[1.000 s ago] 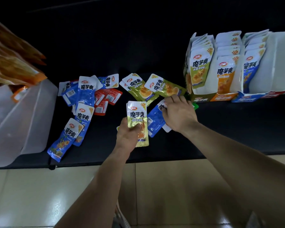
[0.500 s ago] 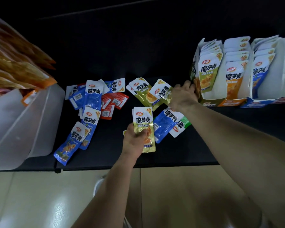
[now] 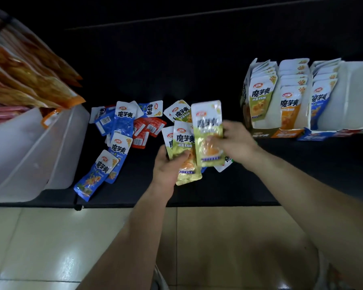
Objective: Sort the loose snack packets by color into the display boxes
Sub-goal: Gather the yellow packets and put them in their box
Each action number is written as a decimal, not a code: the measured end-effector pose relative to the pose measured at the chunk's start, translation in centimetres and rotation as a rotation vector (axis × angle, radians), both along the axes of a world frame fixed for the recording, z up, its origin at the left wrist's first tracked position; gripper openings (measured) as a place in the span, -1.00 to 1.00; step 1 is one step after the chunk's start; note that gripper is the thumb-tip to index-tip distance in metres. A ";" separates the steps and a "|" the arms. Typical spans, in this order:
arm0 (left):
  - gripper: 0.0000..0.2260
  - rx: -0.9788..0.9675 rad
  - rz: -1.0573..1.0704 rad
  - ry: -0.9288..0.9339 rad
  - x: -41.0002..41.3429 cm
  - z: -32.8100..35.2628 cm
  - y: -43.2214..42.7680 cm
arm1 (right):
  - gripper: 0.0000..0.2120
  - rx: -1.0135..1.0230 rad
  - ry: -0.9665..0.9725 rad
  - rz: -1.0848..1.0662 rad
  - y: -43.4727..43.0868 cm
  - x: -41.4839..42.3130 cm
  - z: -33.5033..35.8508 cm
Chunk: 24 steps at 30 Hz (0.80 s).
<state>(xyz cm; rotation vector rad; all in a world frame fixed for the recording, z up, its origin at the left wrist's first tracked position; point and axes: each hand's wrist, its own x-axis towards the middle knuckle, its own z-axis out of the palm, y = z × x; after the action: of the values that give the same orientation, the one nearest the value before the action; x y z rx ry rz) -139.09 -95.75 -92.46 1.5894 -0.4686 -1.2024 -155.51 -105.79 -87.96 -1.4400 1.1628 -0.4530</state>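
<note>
Closest to me is the pale tiled floor [image 3: 50, 248], with both bare forearms reaching over it to the black shelf [image 3: 260, 181]. The left hand [image 3: 166, 167] is curled round the lower part of a stack of green packets [image 3: 183, 143]. I can make out two for certain and the edge of what may be a third. Each has a white top with dark lettering, a small red logo and a yellow-green body with a picture of food. The right hand [image 3: 238, 141] pinches a single green packet [image 3: 208, 130] of the same kind. It stands upright, overlaps the stack's right side and is blurred.

Under the right hand a white packet end with a green corner [image 3: 223, 165] peeks out on the shelf. Left of the hands lie the loose blue packets [image 3: 122, 122], five or six, overlapping too much to count firmly. Beside them are about three red packets [image 3: 144, 130], showing barcodes. One more green packet on the shelf [image 3: 177, 111] lies just behind the held ones.

Further back on the right stand three display boxes side by side: the green box [image 3: 260, 133], the orange box [image 3: 285, 132] and the blue box [image 3: 314, 136]. Each holds a row of upright packets. On the far left a white bin [image 3: 29, 153] holds long orange bags [image 3: 29, 80].
</note>
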 end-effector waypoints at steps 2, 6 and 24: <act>-0.67 -0.048 -0.055 0.036 -0.1 0.8 0.2 | -0.81 0.082 -0.053 0.001 1.9 0.0 -0.8; -0.74 0.030 -0.050 0.118 -0.5 1.9 0.4 | -0.84 0.253 -0.139 -0.130 3.6 0.2 -1.7; -0.80 0.159 0.119 -0.017 5.0 -1.4 0.2 | -0.77 -0.250 0.375 0.105 -0.7 6.8 -3.6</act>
<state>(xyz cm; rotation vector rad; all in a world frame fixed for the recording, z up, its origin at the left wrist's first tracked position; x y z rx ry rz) -134.07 -95.60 -93.83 1.7387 -0.2910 -1.1597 -148.69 -106.52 -91.53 -1.8505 1.3516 -0.2660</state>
